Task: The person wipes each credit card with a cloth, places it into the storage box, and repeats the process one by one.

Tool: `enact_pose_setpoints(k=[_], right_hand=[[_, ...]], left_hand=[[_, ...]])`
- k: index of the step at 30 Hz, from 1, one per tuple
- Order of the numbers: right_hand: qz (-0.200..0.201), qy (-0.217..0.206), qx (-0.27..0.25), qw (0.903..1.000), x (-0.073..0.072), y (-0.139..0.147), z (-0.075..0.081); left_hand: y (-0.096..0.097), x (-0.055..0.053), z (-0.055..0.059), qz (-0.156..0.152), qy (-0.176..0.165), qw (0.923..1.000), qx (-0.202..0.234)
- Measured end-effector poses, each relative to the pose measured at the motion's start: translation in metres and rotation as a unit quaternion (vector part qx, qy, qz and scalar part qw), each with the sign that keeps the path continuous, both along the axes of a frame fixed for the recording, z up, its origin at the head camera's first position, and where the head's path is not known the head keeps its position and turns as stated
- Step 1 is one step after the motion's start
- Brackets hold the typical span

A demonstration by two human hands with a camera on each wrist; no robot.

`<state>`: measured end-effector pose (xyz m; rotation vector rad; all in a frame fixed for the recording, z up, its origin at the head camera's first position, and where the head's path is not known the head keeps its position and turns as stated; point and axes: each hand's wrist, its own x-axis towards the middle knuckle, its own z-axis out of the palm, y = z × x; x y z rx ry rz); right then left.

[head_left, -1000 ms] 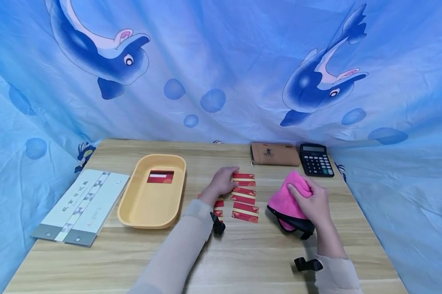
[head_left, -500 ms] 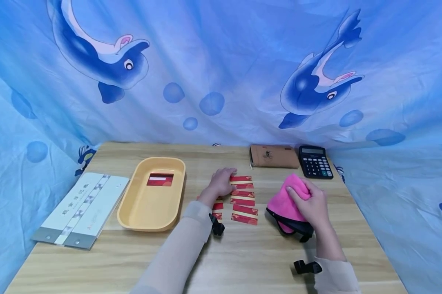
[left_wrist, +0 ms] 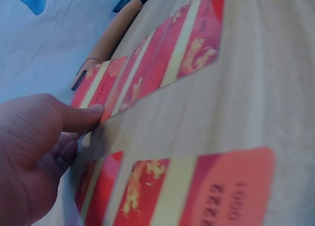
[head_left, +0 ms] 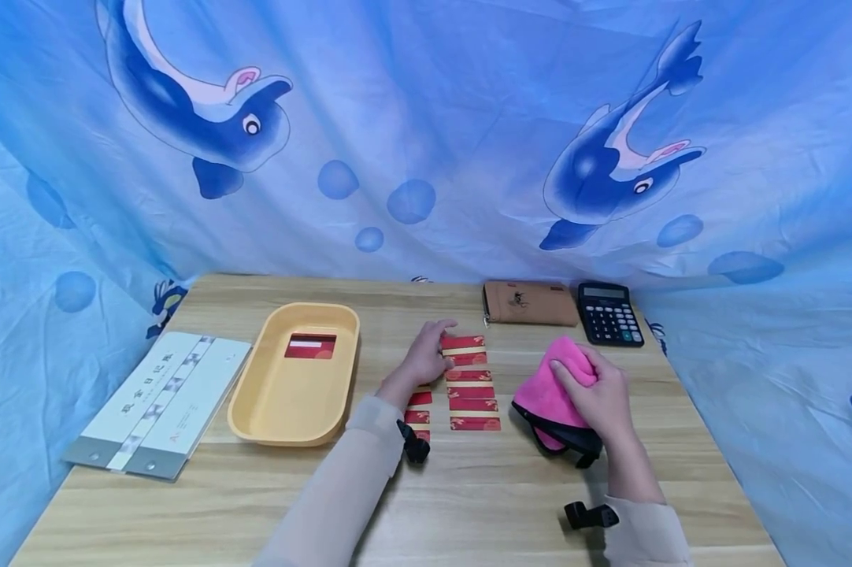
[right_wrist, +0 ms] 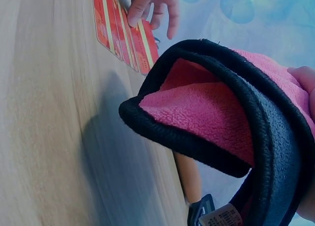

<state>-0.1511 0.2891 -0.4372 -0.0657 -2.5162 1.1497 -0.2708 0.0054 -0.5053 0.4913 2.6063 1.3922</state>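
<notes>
Thumb (left_wrist: 81, 118) of the left hand (head_left: 424, 356), fingers (right_wrist: 172, 14) loosely spread, touches the farthest red card (head_left: 467, 351), which lies on the table (head_left: 497, 496), long axis left to right. Well apart, the right hand (head_left: 603, 399) grips a pink cloth (head_left: 548, 379), peak pointing away, black edge toward the person.

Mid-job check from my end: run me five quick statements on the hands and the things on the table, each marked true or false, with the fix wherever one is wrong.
1. The right hand grips the pink cloth. True.
2. Both hands grip the pink cloth. False: the left hand is at the red cards.
3. A red card lies in the yellow tray. True.
4. The brown wallet lies beside the calculator. True.
5. The yellow tray is right of the pink cloth. False: it is to the left, near the white booklet.
</notes>
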Motion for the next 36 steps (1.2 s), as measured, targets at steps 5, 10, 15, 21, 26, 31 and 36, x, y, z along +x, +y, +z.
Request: enact_pose_setpoints(k=[5,10,15,21,26,31,36], right_hand=[[0.004,-0.003,-0.005,1.0000,0.000,-0.002,0.002],[0.003,-0.003,-0.005,1.0000,0.000,-0.003,0.004],[0.011,0.026,0.004,0.9996,-0.003,-0.006,0.005],[0.023,0.047,0.007,0.9986,-0.006,-0.010,0.008],[0.025,0.064,0.012,0.9975,-0.008,-0.014,0.011],[0.027,0.077,0.016,0.9965,-0.008,-0.021,0.018],[0.046,0.073,-0.005,0.9963,-0.007,-0.035,0.030]], left_hand=[[-0.003,0.005,-0.002,0.035,-0.015,0.9982,0.047],[-0.002,0.011,0.004,0.104,-0.029,0.9902,0.089],[0.000,0.018,0.022,0.146,-0.053,0.9770,0.146],[0.000,0.024,0.050,0.144,-0.116,0.9523,0.243],[-0.003,0.032,0.072,0.131,-0.146,0.9293,0.313],[-0.009,0.042,0.091,0.119,-0.134,0.9309,0.318],[-0.018,0.053,0.101,0.100,-0.129,0.9329,0.321]])
